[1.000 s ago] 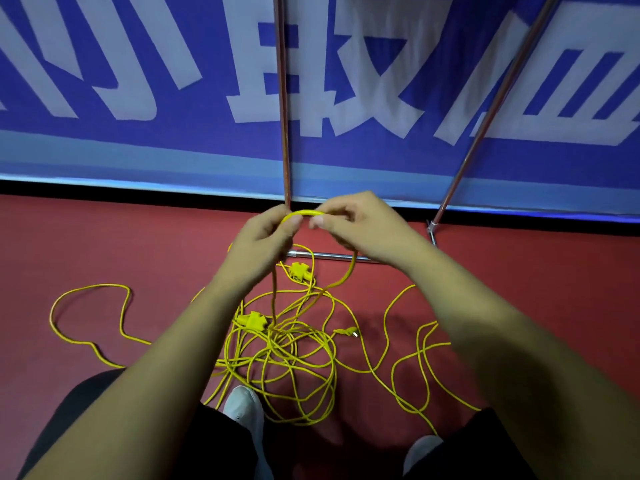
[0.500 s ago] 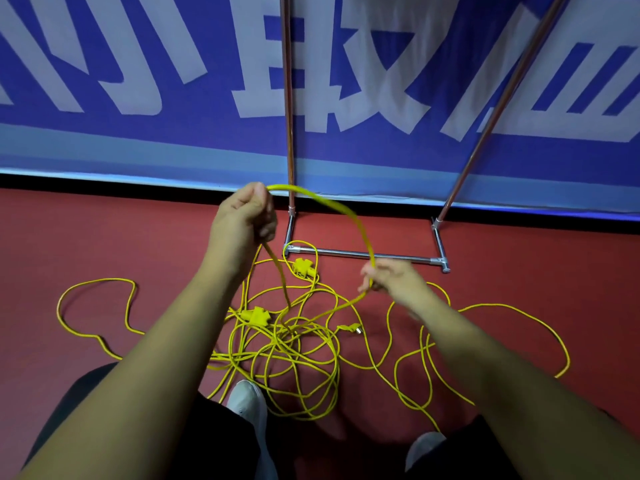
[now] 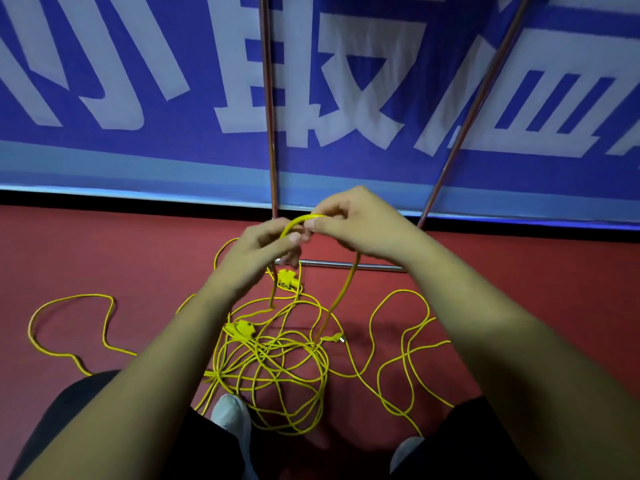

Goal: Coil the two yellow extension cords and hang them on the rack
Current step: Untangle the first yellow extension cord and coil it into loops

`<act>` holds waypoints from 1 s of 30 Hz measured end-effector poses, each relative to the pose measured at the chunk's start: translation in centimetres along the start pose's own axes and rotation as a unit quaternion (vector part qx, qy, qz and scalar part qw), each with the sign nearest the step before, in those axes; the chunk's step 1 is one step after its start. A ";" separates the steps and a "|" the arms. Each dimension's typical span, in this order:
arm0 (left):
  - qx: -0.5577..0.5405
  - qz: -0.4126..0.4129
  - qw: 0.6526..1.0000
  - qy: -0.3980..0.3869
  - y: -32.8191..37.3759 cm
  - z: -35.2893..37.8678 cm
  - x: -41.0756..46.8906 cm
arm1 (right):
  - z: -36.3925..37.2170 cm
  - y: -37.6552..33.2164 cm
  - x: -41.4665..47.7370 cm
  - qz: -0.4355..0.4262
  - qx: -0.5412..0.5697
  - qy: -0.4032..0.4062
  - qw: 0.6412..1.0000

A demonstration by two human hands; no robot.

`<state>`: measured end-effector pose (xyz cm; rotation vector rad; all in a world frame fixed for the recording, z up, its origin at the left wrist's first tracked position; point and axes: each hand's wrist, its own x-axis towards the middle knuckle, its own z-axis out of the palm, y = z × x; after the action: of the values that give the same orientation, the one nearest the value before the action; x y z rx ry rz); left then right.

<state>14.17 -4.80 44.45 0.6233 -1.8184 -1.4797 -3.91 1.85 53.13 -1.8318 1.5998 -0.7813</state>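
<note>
Yellow extension cords (image 3: 277,358) lie in a loose tangle on the red floor, with loops trailing left and right. Two yellow sockets (image 3: 244,329) (image 3: 286,277) and a plug (image 3: 334,338) sit in the heap. My left hand (image 3: 263,247) grips loops of cord raised above the pile. My right hand (image 3: 349,221) pinches the cord right beside it, and a strand hangs from it down to the heap. The rack (image 3: 349,265) stands just behind my hands, its base bar on the floor and two thin uprights rising.
A blue banner with large white characters (image 3: 138,81) covers the wall behind the rack. My white shoes (image 3: 230,415) and dark trouser legs are at the bottom edge, close to the tangle. Red floor spreads to both sides.
My right hand, which had swung down and right along the cord, has come back up to my left hand carrying another length of cord. The loops on the floor shifted a little.
</note>
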 end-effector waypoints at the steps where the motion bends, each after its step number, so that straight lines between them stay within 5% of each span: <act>1: 0.021 -0.002 1.000 -0.003 0.2 0.3 -0.1 | 0.1 1.2 -0.3 0.010 0.000 0.011 1.000; 10: -0.051 0.039 0.976 0.207 6.7 -4.1 2.4 | 4.5 16.4 -5.6 0.179 -0.048 -0.096 0.978; 15: -0.017 0.034 0.942 0.332 10.3 -7.2 3.5 | 3.1 11.2 -2.4 0.166 0.155 0.020 0.974; 18: -0.008 0.054 0.963 0.264 12.8 -7.6 3.4 | 3.8 5.6 0.1 0.137 0.134 -0.040 0.981; 23: 0.062 0.064 0.995 0.052 16.8 -7.2 2.1 | 6.0 -2.2 3.3 0.037 0.262 0.098 0.959; 30: 0.041 0.062 0.990 0.117 17.0 -7.5 0.8 | 6.5 2.5 0.3 -0.004 0.150 -0.009 0.989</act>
<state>20.46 -6.18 61.85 0.6808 -1.7098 -1.2005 -0.63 1.61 46.95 -1.6248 1.3803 -0.9500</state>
